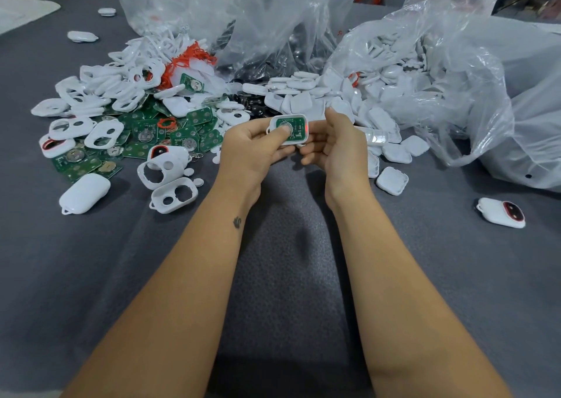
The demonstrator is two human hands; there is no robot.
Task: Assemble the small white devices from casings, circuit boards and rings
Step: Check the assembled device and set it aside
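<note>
At the far left of the grey bench [91,270] a closed white case [84,193] lies alone, with two open white casings [170,182] with cut-out holes just to its right. Behind them spreads a heap of white frames [100,91] mixed with a scatter of green circuit boards [158,130], some carrying round silver discs; a tangle of orange rings [185,64] sits at the back of that heap, against a clear plastic bag [182,6].

In the middle, both hands are raised just above the bench and share one part. The left hand [255,145] curls its fingers under a white casing [290,130] and presses its thumb [283,130] down on the round silver disc of the green circuit board [296,129] seated inside it. The right hand [337,142] grips the casing's right end, fingers wrapped beneath and thumb along the upper edge; a small red spot shows at that end of the casing.

Right of the hands, a pile of plain white covers [358,94] spills from a second large clear bag [455,73], and one cover [392,180] lies apart near the right wrist. Far right, a finished white device [501,212] with a red ring rests alone on the bench.
</note>
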